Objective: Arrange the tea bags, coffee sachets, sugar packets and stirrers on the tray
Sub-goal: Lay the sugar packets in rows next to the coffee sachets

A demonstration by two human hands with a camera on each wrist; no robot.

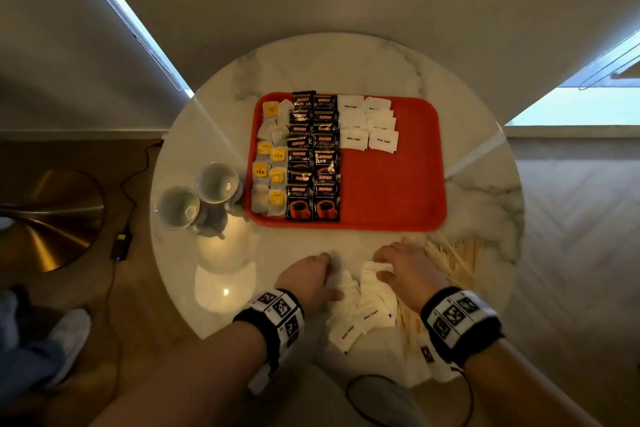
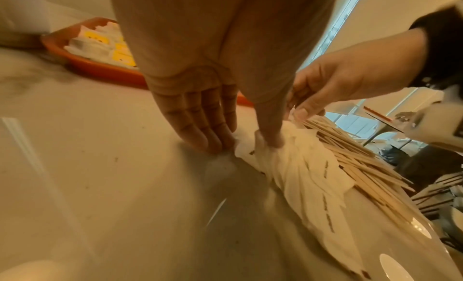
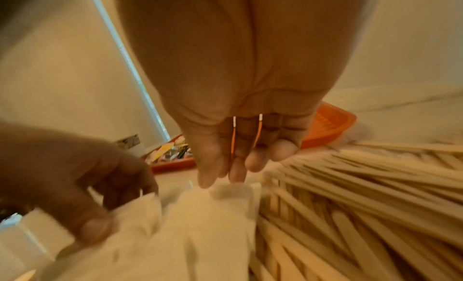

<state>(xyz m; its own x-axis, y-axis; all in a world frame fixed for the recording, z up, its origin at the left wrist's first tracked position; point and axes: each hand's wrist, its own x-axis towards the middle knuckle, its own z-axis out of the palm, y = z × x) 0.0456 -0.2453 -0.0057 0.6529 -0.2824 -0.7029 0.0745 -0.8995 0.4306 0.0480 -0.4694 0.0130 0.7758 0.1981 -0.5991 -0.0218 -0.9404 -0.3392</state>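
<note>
Near edge of the table (image 1: 294, 239): my left hand (image 1: 311, 279) lay flat, fingers together, thumb pressing the sugar sachets (image 1: 367, 308). My right hand (image 1: 405, 270) rested its close-set fingertips on the pile; I could not tell whether it pinched. Best, I judged, to peel off one sachet, clear of the stir sticks (image 1: 450, 260).

A broad black band wraps each wrist: the left wristband (image 1: 277, 317) and the right wristband (image 1: 460, 321). Across each runs a white strip printed with black square fiducial markers. A white camera housing (image 2: 435, 117) sits under the right band. A thin black cable (image 1: 471, 392) loops below the right wrist. The left hand (image 1: 308, 276), right hand (image 1: 407, 269) and both forearms are bare.
</note>
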